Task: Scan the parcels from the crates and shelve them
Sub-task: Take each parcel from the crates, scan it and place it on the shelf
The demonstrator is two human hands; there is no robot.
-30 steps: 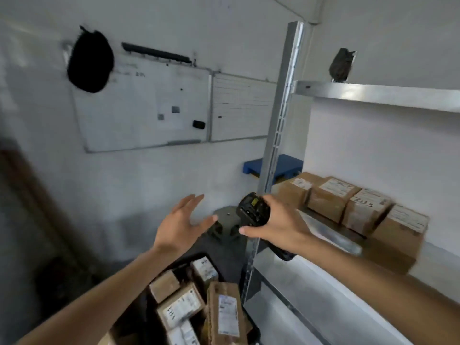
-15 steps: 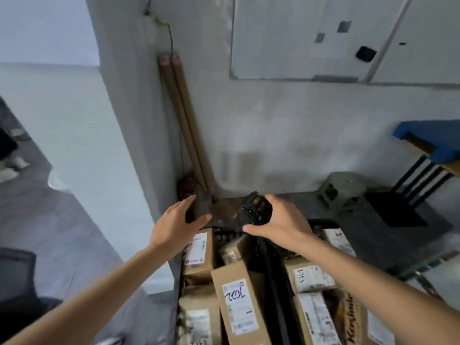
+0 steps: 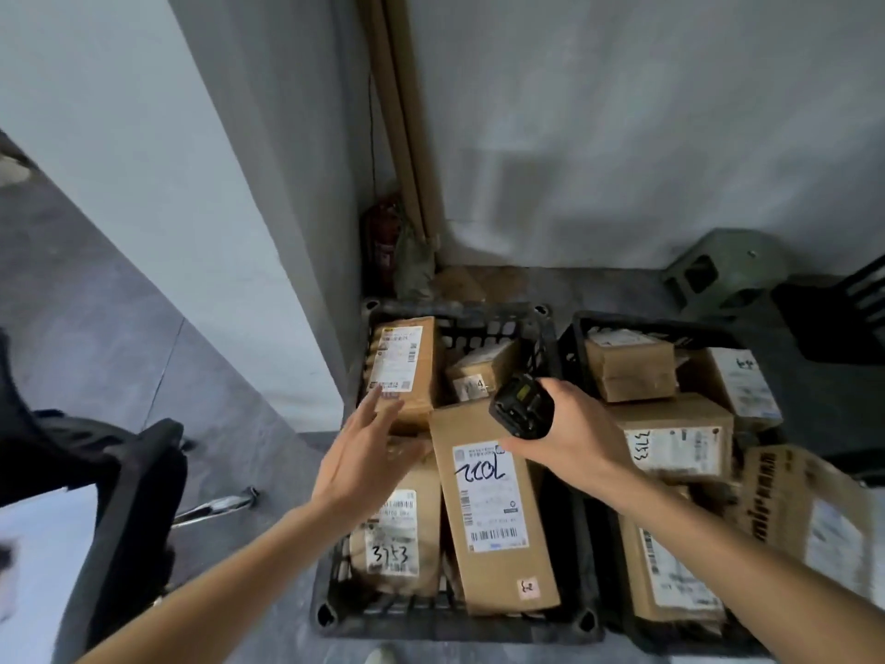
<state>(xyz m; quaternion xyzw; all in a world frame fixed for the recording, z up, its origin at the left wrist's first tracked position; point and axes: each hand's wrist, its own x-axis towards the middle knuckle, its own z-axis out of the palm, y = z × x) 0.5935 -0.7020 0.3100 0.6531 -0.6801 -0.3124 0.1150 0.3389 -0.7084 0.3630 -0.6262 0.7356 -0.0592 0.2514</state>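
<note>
Step in hand: selecting the next parcel for scanning. Two black crates stand side by side on the floor against the wall, the left crate (image 3: pixel 483 323) and the right crate (image 3: pixel 582 337), both loaded with cardboard parcels. The right hand (image 3: pixel 572 431) is curled round a black handheld scanner (image 3: pixel 522 405), held above the inner edge of the left crate. The left hand (image 3: pixel 361 460) is spread, fingers straight, over the left side of that crate, with the fingertips at the near end of the parcel (image 3: pixel 407 371) in the far left corner; contact cannot be confirmed. A long parcel marked by hand (image 3: pixel 493 505) lies along the right side of the same crate, label up. The next move probably calls for gripping one parcel with the left hand, turning its barcode toward the scanner, then lifting it clear of its neighbours without dragging them.
</note>
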